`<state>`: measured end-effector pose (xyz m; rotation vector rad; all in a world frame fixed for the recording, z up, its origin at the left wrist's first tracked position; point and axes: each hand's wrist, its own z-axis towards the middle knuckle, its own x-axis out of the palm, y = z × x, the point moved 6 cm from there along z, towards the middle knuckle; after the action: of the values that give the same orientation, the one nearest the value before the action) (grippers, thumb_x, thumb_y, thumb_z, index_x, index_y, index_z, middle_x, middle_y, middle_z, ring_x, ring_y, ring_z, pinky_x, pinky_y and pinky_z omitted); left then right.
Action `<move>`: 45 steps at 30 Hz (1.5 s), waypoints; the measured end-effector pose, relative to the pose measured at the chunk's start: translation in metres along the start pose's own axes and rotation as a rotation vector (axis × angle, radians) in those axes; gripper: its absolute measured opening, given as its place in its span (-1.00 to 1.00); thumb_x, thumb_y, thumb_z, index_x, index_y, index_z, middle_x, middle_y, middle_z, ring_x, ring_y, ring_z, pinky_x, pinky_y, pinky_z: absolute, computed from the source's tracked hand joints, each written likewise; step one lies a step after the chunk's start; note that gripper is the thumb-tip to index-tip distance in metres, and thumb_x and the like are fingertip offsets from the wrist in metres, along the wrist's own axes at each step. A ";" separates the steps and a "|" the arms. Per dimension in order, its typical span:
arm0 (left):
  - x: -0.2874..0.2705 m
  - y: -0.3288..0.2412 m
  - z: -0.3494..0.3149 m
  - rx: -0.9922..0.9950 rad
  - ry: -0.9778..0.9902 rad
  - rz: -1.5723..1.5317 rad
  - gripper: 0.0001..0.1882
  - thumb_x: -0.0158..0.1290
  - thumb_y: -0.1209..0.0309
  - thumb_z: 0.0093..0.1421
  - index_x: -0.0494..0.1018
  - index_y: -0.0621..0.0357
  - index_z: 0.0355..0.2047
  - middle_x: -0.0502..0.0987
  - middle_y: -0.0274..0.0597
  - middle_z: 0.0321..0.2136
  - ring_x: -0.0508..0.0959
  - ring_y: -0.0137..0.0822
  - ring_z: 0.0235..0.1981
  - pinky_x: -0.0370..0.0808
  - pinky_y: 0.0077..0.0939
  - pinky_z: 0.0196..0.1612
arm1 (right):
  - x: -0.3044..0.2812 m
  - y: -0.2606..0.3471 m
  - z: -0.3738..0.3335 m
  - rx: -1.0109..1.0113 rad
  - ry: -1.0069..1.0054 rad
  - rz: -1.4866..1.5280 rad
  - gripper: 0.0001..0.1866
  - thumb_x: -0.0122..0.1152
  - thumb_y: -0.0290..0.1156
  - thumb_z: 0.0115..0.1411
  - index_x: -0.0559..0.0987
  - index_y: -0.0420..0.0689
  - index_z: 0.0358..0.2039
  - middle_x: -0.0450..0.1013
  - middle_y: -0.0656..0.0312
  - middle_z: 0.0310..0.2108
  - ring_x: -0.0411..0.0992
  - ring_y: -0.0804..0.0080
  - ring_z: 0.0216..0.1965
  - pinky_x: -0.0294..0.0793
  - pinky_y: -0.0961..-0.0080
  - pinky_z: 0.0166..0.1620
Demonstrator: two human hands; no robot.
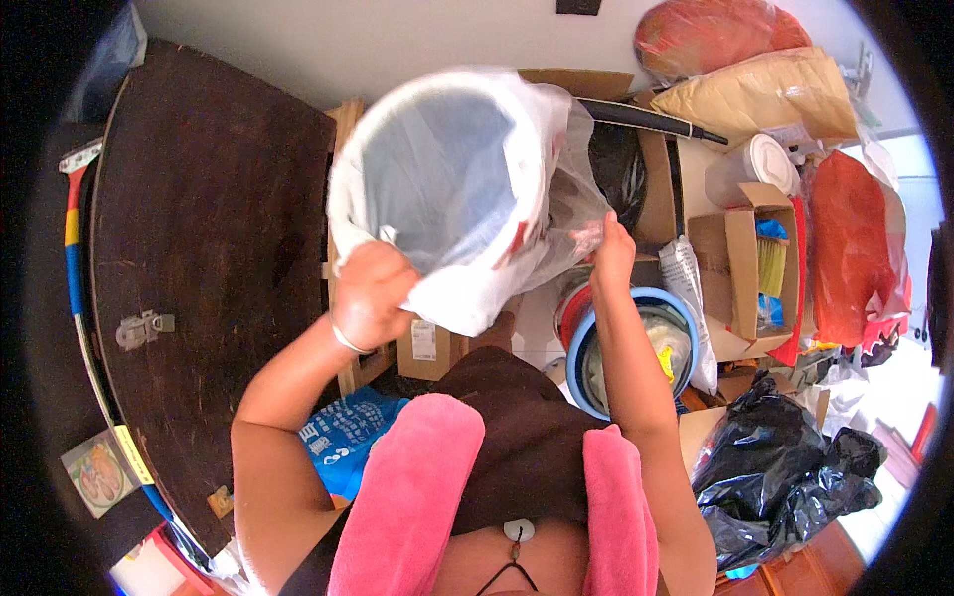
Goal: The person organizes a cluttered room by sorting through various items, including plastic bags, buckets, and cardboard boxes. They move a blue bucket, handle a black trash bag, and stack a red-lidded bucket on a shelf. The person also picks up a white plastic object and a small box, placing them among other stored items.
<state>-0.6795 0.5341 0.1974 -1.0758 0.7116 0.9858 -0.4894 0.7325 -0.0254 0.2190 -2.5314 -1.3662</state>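
Note:
A white, round-rimmed container, like a bucket (343,189), is held up in front of me, its opening facing me. Clear plastic film (571,169) covers part of it and hangs loose on the right. My left hand (373,295) is closed on the lower left of the rim and the plastic there. With the fingers of my right hand (613,253) I pinch a gathered edge of the film, pulled out to the right of the container. A white flap hangs below the rim between my hands. The container's inside looks greyish blue through the film.
A dark wooden panel (214,219) stands at left. Below my right forearm sits a blue-rimmed basin (573,372). Cardboard boxes (740,263), a white tub (760,164) and orange wrapped bundles (850,238) crowd the right. A black plastic bag (765,467) lies lower right, a blue bag (358,432) lower left.

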 end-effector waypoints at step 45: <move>0.199 0.005 -0.081 0.384 0.182 -0.080 -0.41 -0.06 0.23 0.06 0.14 0.00 0.13 0.21 0.05 0.09 0.19 0.03 0.14 0.14 0.06 0.07 | 0.117 -0.009 0.026 -0.078 0.207 -0.126 -0.71 0.00 -0.27 0.21 0.52 -0.24 -0.25 0.46 0.25 -0.28 0.39 0.54 -0.25 0.35 0.60 -0.17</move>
<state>-0.6039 0.5187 -0.0031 -0.8530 0.9550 0.6522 -0.6086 0.7191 -0.0290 0.4863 -2.3243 -1.4049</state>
